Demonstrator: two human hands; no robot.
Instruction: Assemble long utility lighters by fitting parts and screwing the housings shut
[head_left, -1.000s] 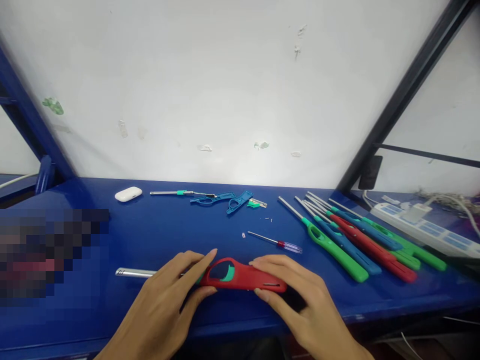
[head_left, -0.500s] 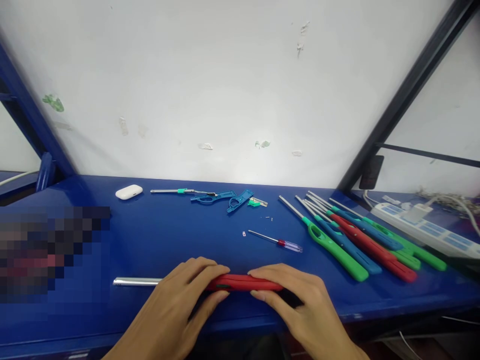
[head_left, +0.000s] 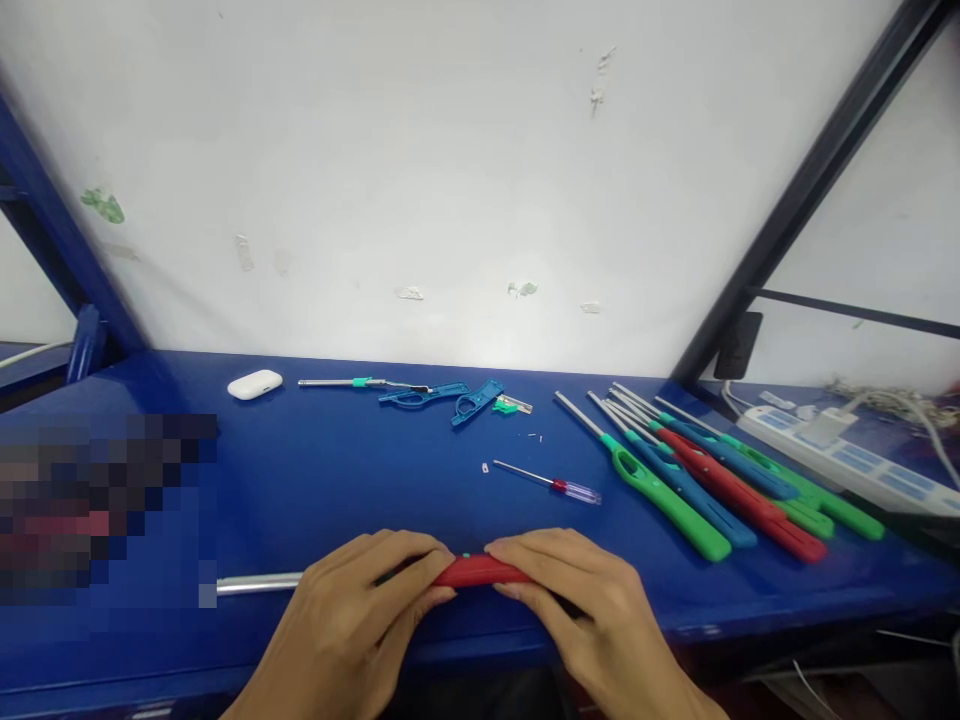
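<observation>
Left hand (head_left: 352,610) and right hand (head_left: 592,610) clamped on red lighter (head_left: 480,572), lower centre at table (head_left: 337,480) edge, body mostly hidden under fingers, metal tube (head_left: 259,583) poking left, wrists cut off

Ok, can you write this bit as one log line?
left hand: grips lighter | right hand: grips lighter | lighter: red, at bench front

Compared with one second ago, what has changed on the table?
The left hand and right hand rolled the red lighter from flat onto its edge and drew it toward the front of the table, closing over more of it; its tube followed. The screwdriver, lighter row and white case stayed put.
</observation>
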